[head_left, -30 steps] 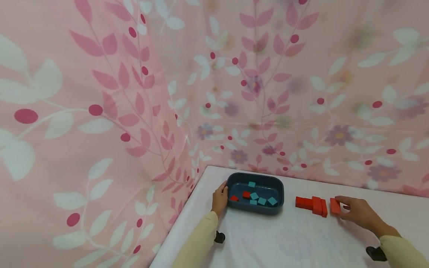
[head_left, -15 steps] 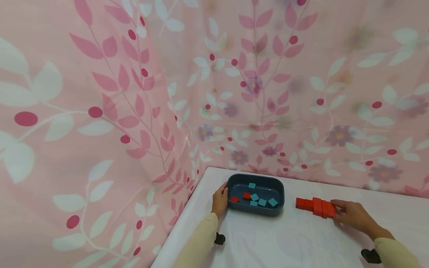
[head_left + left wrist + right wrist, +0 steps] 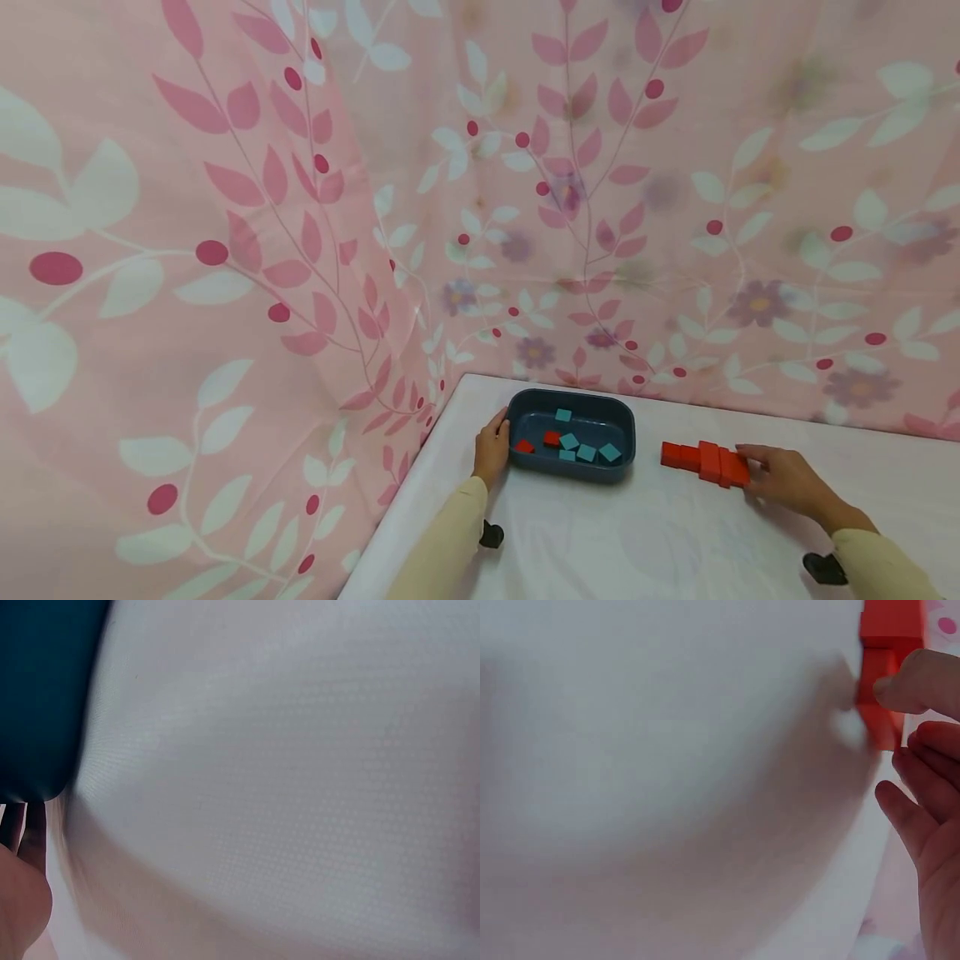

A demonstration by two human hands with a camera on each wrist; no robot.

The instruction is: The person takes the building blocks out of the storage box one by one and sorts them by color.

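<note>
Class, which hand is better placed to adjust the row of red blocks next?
Probably the right hand: it touches the end red block, while the left hand is farther off, at the dark blue tray.

Head view: faces forward and down, distant. Left wrist: close, shares its tray (image 3: 45, 697), upper left. Right wrist: close, shares its red blocks (image 3: 876, 661), upper right.

Left arm (image 3: 442, 537), right arm (image 3: 888, 562) both extended — right fingers (image 3: 761, 454) pinching.

the long sleeves (image 3: 438, 542) are plain pale yellow. a small black piece (image 3: 492, 534) juts out near each cuff (image 3: 473, 493).
</note>
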